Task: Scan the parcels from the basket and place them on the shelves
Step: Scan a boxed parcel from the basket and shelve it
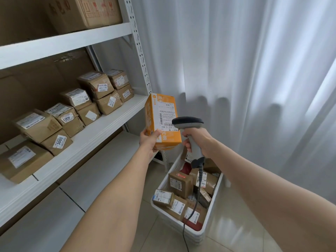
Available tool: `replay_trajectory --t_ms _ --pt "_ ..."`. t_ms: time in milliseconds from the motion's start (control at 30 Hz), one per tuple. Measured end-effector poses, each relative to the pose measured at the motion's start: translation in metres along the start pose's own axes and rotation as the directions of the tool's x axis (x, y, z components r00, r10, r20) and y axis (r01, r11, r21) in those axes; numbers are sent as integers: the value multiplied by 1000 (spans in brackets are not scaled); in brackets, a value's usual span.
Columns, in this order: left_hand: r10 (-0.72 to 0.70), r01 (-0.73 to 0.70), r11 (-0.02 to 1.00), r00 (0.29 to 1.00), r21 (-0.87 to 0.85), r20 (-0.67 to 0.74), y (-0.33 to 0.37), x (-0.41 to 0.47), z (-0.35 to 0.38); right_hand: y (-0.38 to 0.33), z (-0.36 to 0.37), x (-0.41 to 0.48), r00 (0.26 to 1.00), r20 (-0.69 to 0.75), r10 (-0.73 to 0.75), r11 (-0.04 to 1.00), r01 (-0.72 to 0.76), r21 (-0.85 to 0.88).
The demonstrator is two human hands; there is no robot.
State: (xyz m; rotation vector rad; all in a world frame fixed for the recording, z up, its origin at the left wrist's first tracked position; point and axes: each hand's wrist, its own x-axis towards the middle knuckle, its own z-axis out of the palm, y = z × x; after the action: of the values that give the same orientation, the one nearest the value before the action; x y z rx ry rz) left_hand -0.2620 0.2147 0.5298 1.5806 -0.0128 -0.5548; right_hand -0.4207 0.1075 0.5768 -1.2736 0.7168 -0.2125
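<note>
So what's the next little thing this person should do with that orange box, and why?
Probably fire the scanner now to read the label. The left hand holds the orange box upright, with the label turned toward the scanner's head, which the right hand holds right at the label's lower corner. I cannot tell whether it has already been read.

orange parcel (164, 120), grey scanner (189, 124), white basket (211, 217), brown boxes (54, 122)

Glossy orange cardboard parcel (164, 120); white plastic basket (211, 213); matt metal shelves (87, 140).
</note>
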Motion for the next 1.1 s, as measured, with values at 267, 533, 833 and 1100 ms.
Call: replay_trajectory --t_ms 267,533,833,1100 --pt "2 -2 1000 1000 -2 25 6 7 -19 -8 12 -2 998 -64 0 999 -3 -34" --pt "-10 10 1000 999 -20 41 10 6 -33 -11 25 -2 999 -40 -15 1000 16 16" --pt "12 -11 997 1000 -71 5 30 -28 -96 -11 81 20 991 -74 -112 990 117 73" --pt "45 -91 980 967 -177 -250 49 -75 -190 -15 186 -3 953 270 -137 989 115 93"
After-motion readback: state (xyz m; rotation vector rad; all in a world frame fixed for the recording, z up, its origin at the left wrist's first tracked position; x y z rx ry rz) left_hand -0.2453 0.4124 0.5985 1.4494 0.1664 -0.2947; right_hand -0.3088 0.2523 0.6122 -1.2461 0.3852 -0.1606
